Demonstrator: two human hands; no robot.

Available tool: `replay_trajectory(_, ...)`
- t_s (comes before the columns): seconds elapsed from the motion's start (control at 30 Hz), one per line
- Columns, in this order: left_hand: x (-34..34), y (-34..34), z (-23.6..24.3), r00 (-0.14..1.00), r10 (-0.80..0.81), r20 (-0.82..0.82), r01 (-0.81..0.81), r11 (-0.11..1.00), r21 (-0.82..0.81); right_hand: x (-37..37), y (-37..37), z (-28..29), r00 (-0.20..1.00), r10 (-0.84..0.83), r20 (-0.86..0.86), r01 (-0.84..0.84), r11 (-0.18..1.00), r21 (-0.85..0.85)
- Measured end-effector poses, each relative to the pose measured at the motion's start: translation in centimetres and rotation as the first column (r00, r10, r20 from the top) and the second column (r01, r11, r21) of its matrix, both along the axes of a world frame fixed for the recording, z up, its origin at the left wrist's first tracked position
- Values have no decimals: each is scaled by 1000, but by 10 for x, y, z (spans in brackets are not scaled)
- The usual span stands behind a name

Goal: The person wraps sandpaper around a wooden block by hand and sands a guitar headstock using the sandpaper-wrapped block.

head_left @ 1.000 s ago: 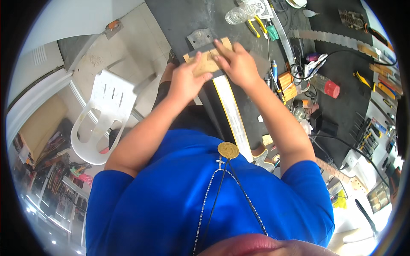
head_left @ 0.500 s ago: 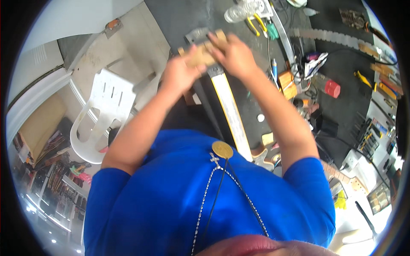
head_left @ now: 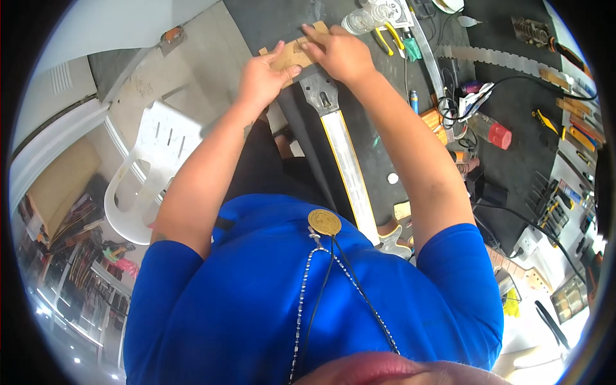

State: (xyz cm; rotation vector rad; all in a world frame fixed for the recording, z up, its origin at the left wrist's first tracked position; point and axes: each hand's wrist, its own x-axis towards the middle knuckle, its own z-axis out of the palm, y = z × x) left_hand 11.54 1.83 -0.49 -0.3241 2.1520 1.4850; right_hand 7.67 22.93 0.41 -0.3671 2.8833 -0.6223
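Note:
Both my hands are on a tan, flat wooden-looking block at the upper middle. My left hand grips its left end, thumb on the near side and index finger on top. My right hand holds the right part, its fingers lying across the top. Under and just nearer than the block is the grey end, with small holes and a dark slot, of a long guitar neck. Its pale face has yellow edges and runs toward my body. The block and hands hide the far tip of that end.
The neck lies over a dark worktable. Yellow-handled pliers and a clear plastic bottle stand beyond my right hand. Farther right are a red-ended clear container and a long saw blade. A white plastic chair stands left.
My hands and the block have shifted away from me and slightly left. More of the neck's grey, slotted near part shows now, while its far tip is covered.

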Motion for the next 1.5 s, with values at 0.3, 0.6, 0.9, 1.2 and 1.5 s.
replay_trajectory(0.3, 44, 0, -2, 978, -102, -184, 95, 994, -45, 43, 14, 6, 999, 15, -37, -17, 998, -64)
replay_trajectory(0.6, -14, -66, 76, 989, 56, -136, -24, 975, 223, 1, -52, 96, 983, -184, -8, 178, 961, -211)
replay_trajectory(0.9, 57, -69, 162, 779, -337, 528, -624, -347, 700, 51, -55, 299, 927, 157, 341, 348, -17, -937)
replay_trajectory(1.2, 90, -29, 222, 642, -707, 296, -682, -351, 642, 69, -77, 321, 975, -108, 194, 221, 371, -902)
replay_trajectory(1.5, 46, -114, 255, 958, -229, 170, -169, 22, 985, 73, -141, 310, 910, -274, 313, 355, 121, -927)
